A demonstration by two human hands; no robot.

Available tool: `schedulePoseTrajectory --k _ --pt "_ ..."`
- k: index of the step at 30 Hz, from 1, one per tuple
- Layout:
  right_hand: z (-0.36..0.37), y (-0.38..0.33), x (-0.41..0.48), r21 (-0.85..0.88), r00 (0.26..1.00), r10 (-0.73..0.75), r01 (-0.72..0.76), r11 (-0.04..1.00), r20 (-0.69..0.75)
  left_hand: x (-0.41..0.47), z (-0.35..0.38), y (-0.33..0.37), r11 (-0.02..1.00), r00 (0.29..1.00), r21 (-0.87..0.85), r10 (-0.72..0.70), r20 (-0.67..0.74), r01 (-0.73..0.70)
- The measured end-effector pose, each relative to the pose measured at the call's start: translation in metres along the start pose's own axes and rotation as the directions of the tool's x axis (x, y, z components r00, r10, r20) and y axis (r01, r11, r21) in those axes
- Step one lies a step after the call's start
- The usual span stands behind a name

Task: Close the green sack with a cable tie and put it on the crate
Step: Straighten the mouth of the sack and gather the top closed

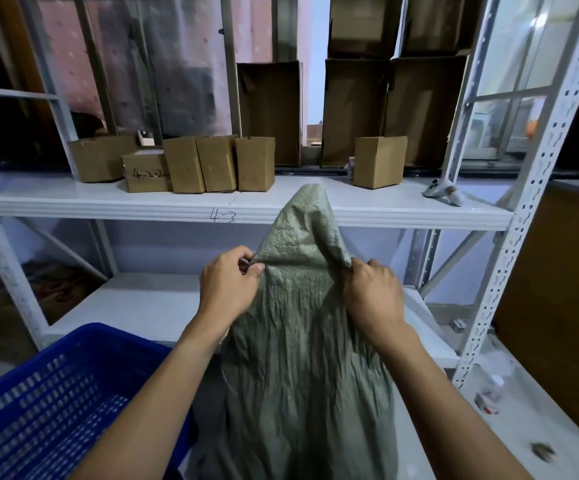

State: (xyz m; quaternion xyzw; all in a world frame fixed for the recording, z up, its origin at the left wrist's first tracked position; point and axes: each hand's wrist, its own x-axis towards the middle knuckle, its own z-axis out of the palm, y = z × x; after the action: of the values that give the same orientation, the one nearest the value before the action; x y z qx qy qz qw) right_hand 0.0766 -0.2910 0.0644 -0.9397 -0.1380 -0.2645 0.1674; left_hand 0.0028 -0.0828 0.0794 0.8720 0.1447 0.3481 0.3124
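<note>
Sack count stood at one: we held the green sack (pixel 302 341) upright before the rack, our left hand (pixel 227 289) and right hand (pixel 373 292) each pinching its neck, one blue crate (pixel 39 410) just beside at left, six small cardboard boxes (pixel 217 164) on the shelf (pixel 73 199) beyond.
</note>
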Motion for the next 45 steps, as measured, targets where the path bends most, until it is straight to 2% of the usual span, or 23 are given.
schedulePoseTrajectory --k 4,7,10,13,17,21,25,27,30,33,36,38,39,41,44,45 --pt "-0.006 0.002 -0.002 0.310 0.988 0.142 -0.119 0.943 -0.055 0.007 0.003 -0.005 0.993 0.997 -0.097 -0.067 0.046 0.071" --pt "-0.004 0.008 -0.001 0.506 0.982 0.190 -0.168 0.846 0.008 0.013 0.004 -0.014 0.917 0.977 -0.346 -0.158 0.146 0.200" --pt "0.003 0.018 0.005 0.706 0.972 0.181 -0.235 0.668 0.153 0.012 0.002 -0.015 0.817 0.942 -0.491 -0.177 0.285 0.303" --pt "-0.001 0.024 0.007 0.850 0.951 0.108 -0.308 0.427 0.290 0.015 -0.004 -0.021 0.767 0.894 -0.545 -0.083 0.440 0.339" --pt "-0.004 0.026 0.007 0.871 0.894 0.043 -0.444 0.210 0.446 0.024 -0.006 -0.037 0.664 0.811 -0.634 0.069 0.580 0.397" --pt "0.011 0.014 0.004 0.823 0.826 0.053 -0.549 -0.148 0.561 0.018 0.016 -0.031 0.437 0.791 -0.713 0.006 0.612 0.548" --pt "0.018 0.001 0.002 0.739 0.769 0.001 -0.614 -0.278 0.639 0.007 0.044 -0.023 0.234 0.777 -0.749 -0.045 0.628 0.620" --pt "0.020 -0.005 0.003 0.709 0.738 0.006 -0.647 -0.281 0.675 0.002 0.053 -0.018 0.137 0.770 -0.759 -0.060 0.635 0.637" --pt "0.027 -0.013 0.003 0.717 0.729 0.048 -0.656 -0.235 0.682 -0.001 0.062 -0.011 0.064 0.764 -0.763 -0.123 0.634 0.643" --pt "0.030 -0.012 0.001 0.714 0.742 0.029 -0.633 -0.299 0.670 0.000 0.064 -0.007 0.076 0.763 -0.764 -0.174 0.622 0.641" --pt "0.028 -0.003 0.001 0.690 0.766 -0.060 -0.607 -0.395 0.640 0.001 0.061 -0.007 0.088 0.763 -0.760 -0.145 0.630 0.644" --pt "0.025 -0.004 0.001 0.736 0.790 -0.056 -0.592 -0.328 0.611 0.000 0.054 -0.006 0.085 0.772 -0.769 -0.113 0.625 0.634" --pt "0.026 -0.006 0.002 0.768 0.807 -0.036 -0.574 -0.285 0.590 -0.001 0.051 -0.005 0.100 0.779 -0.772 -0.081 0.622 0.627" --pt "0.030 -0.007 0.005 0.825 0.834 0.027 -0.540 -0.165 0.551 0.000 0.048 -0.008 0.210 0.799 -0.777 -0.033 0.600 0.593" --pt "0.033 -0.007 0.005 0.857 0.851 0.101 -0.509 -0.080 0.515 0.001 0.049 -0.006 0.401 0.838 -0.749 -0.101 0.536 0.527" --pt "0.034 -0.005 0.004 0.862 0.856 0.108 -0.502 -0.068 0.506 0.000 0.048 -0.003 0.422 0.845 -0.744 -0.122 0.520 0.518"
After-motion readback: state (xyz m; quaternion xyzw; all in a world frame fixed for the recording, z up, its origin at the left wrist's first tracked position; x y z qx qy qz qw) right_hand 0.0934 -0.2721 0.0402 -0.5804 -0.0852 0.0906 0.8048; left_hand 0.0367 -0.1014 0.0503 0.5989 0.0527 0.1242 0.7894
